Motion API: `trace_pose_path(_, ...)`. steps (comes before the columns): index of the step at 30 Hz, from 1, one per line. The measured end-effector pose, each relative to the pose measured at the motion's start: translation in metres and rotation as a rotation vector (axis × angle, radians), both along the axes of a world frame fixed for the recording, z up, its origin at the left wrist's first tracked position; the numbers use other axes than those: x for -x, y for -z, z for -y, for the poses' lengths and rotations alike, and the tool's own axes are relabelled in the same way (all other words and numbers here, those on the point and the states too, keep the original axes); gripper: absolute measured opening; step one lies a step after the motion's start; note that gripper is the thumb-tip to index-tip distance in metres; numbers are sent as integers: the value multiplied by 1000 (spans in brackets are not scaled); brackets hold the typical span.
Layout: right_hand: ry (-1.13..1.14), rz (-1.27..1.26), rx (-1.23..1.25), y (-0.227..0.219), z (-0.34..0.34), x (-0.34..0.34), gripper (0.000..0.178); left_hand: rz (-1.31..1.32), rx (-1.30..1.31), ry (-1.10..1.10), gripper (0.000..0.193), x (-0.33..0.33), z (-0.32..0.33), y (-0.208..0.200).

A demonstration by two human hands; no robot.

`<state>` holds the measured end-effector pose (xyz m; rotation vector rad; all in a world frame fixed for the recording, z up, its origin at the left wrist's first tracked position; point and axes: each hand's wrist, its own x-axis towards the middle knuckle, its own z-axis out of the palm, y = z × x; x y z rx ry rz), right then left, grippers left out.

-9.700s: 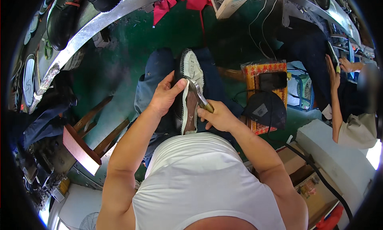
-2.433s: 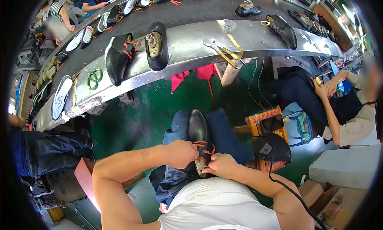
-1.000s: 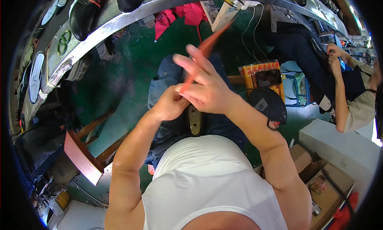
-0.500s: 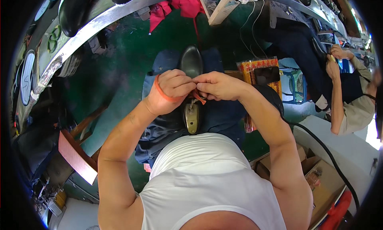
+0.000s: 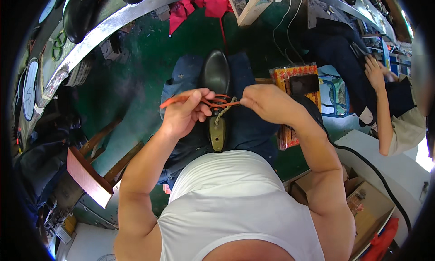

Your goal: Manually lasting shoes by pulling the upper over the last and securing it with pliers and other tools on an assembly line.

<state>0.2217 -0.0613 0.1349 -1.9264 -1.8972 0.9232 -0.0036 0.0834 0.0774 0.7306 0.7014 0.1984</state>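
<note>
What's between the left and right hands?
In the head view, orange lacing and a twisted cord lie between the left hand and right hand, over the black shoe.

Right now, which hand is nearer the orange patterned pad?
Right. The right hand, pinching orange lace, partly covers the left edge of the pad in view; the left hand, also on the lace, is farther left, beside the black shoe.
</note>
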Motion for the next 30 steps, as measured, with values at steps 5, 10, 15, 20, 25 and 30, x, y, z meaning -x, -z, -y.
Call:
trace_pose_path(5,248,-284,-192,-14,-17,8,15,-51,-491,506,27,-29,-16,-31)
trace_pose_path(10,39,-364,-626,-6,-43,30,30,194,-1453,776,19,-34,-7,-27)
trace_pose_path(15,22,152,-405,18,-8,27,13,-121,-321,460,22,-18,-3,-30)
trace_pose_path(20,-108,38,-304,-1,4,36,16,-127,-250,414,10,-16,-5,-17)
trace_pose_path(25,476,-570,-33,25,-20,42,26,164,-1716,239,24,-27,-2,-19)
trace_pose_path(30,263,-625,118,27,-29,23,24,108,-1872,-33,25,-27,15,-12)
